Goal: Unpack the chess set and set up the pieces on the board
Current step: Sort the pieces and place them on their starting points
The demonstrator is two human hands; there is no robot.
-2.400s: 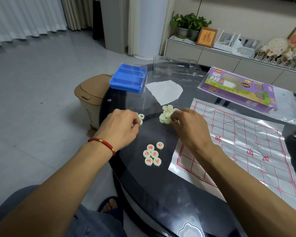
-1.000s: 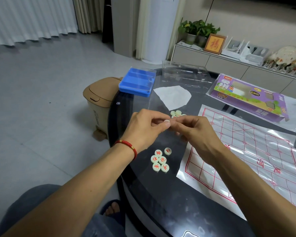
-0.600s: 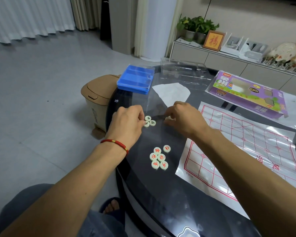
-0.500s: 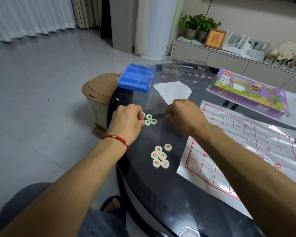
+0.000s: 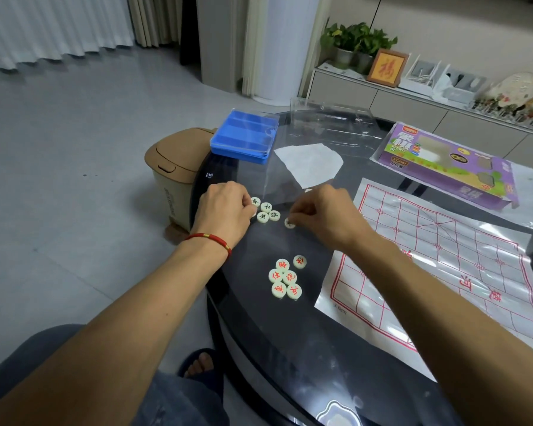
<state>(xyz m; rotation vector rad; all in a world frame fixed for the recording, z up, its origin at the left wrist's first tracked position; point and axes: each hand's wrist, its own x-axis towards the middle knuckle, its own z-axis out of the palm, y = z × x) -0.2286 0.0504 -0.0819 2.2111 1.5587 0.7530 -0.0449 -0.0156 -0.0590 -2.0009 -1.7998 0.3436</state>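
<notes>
Both hands rest on the dark round table [image 5: 259, 333]. Left hand [image 5: 225, 210] lies with fingers curled, its fingertips against a small cluster of black-lettered pieces [image 5: 266, 211] — whether it grips one I cannot tell. Right hand [image 5: 326, 213] pinches a single pale piece [image 5: 289, 223] just beside that cluster. Nearer the table edge sit six red-lettered pieces [image 5: 286, 278], close-packed, beside the red-lined board sheet [image 5: 443, 259] — no pieces on it.
</notes>
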